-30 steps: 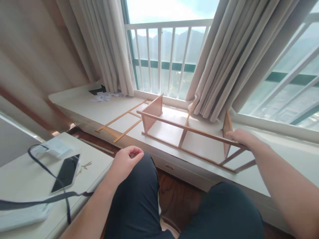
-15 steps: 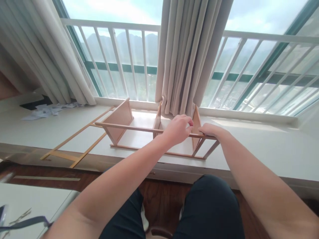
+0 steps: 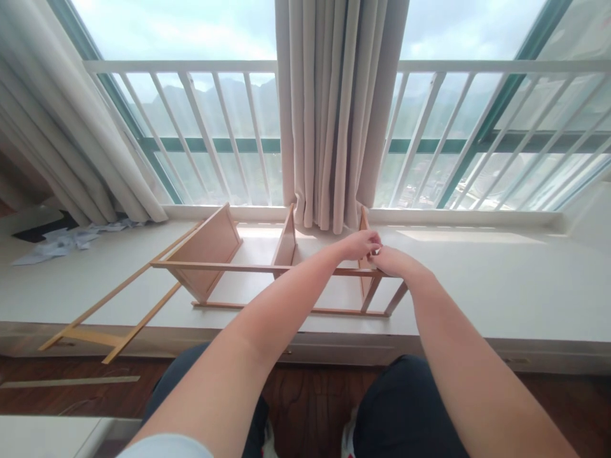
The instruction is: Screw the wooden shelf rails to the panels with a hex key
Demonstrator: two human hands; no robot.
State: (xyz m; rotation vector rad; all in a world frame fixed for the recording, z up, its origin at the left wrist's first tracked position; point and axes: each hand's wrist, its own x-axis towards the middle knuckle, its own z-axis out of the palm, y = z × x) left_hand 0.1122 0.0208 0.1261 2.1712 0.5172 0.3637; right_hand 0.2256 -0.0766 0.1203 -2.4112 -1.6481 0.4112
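A wooden shelf frame (image 3: 248, 268) lies on its side along the white window ledge, with three panels standing between its rails. My left hand (image 3: 361, 245) reaches over the top rail to the right-end panel (image 3: 368, 287), its fingers pinched together. Right beside it, my right hand (image 3: 389, 261) rests at the rail near the same panel, fingers curled in. The fingertips of both hands meet, and a tiny dark and shiny bit shows between them, too small to name. Most of the right hand's fingers are hidden.
A separate light wooden frame (image 3: 143, 273) leans off the ledge (image 3: 477, 286) at the left. Crumpled white paper (image 3: 62, 243) lies by the left curtain (image 3: 90, 127). A middle curtain (image 3: 329, 114) hangs behind the shelf. A long strip (image 3: 71, 382) lies on the floor.
My left hand has moved right along the rail until its fingertips meet my right hand's. My right hand has turned inward. The view has shifted slightly; the shelf lies as before.
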